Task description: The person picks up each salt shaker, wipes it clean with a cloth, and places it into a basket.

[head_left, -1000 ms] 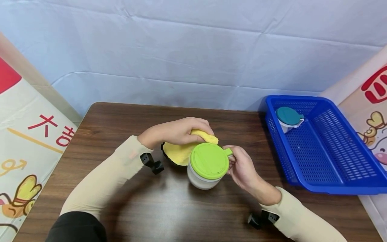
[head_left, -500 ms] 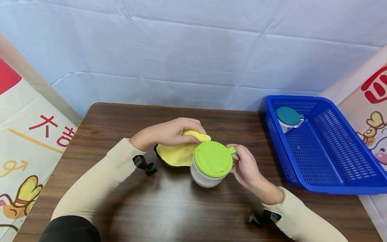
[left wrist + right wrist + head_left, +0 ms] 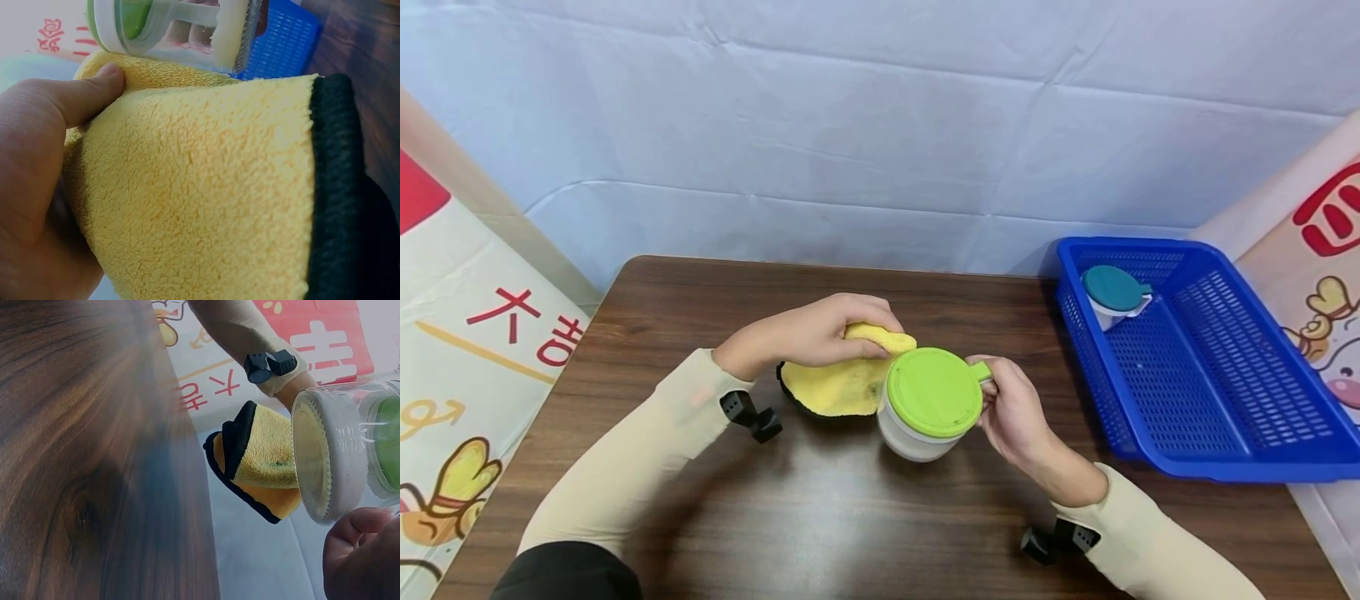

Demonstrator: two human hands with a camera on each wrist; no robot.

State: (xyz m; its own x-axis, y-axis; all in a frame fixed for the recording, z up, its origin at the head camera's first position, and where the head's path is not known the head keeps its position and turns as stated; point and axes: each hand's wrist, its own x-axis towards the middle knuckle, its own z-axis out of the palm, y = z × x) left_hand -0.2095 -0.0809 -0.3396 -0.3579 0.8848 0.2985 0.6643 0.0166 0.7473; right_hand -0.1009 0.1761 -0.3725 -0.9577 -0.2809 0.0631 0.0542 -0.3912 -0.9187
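Observation:
My left hand [image 3: 820, 333] pinches a yellow cloth [image 3: 842, 387] with a black edge, the thumb on top of a fold. In the left wrist view the cloth [image 3: 200, 181] hangs from the thumb [image 3: 103, 87]. My right hand [image 3: 1015, 412] grips the handle of a clear jar [image 3: 917, 437] with a green lid [image 3: 934, 392] and white stuff low inside. The right wrist view shows the base of the jar [image 3: 312, 456] raised off the table. The cloth lies against or just beside the jar's left side; the exact contact is hidden.
A blue plastic basket [image 3: 1210, 467] stands at the right of the brown wooden table [image 3: 820, 517]. Inside its far left corner is a similar jar with a teal lid [image 3: 1114, 288]. A white sheet [image 3: 850, 133] hangs behind the table.
My left hand and the cloth have moved to the left. My right hand has shifted the jar slightly right and away from me. Both holds are unchanged.

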